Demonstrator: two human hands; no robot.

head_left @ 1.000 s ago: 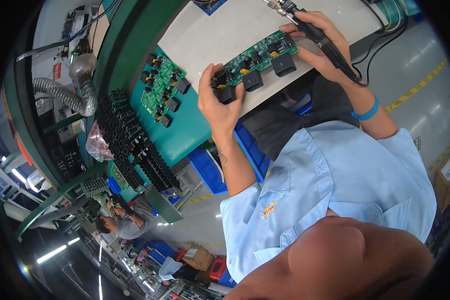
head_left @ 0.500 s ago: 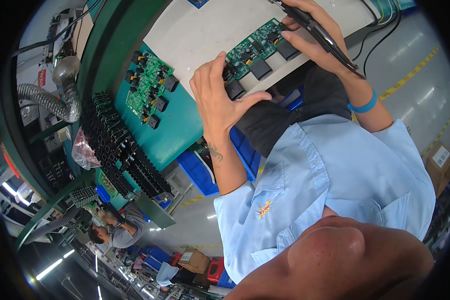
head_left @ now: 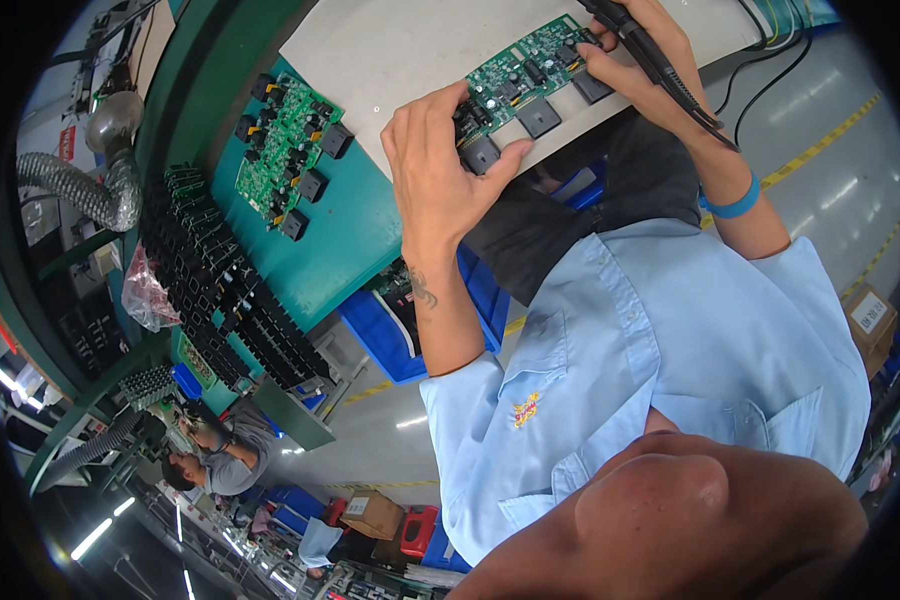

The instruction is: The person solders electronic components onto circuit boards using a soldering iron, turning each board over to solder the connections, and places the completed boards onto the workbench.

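A long green circuit board (head_left: 515, 82) with several black square blocks along its near edge is tilted over the pale work surface (head_left: 355, 60). My left hand (head_left: 432, 170) grips its left end, fingers at the far side and thumb by the nearest black block (head_left: 480, 154). My right hand (head_left: 650, 75) is closed round a black, pen-shaped soldering iron (head_left: 645, 50) with a cable at its rear. Its tip is out of the picture. Thumb and fingers of that hand also touch the board's right end.
Left of my left hand, another green circuit board (head_left: 288, 150) lies on a teal mat (head_left: 345, 240). Further left stand rows of black-blocked boards (head_left: 235, 300), beside a silver flexible duct (head_left: 75, 188). A blue bin (head_left: 370, 335) sits below the bench edge. Another person (head_left: 225, 460) works further off.
The board in my hands has shifted slightly right and away from me. My left thumb has drawn in toward the black block. The right hand still holds the iron.
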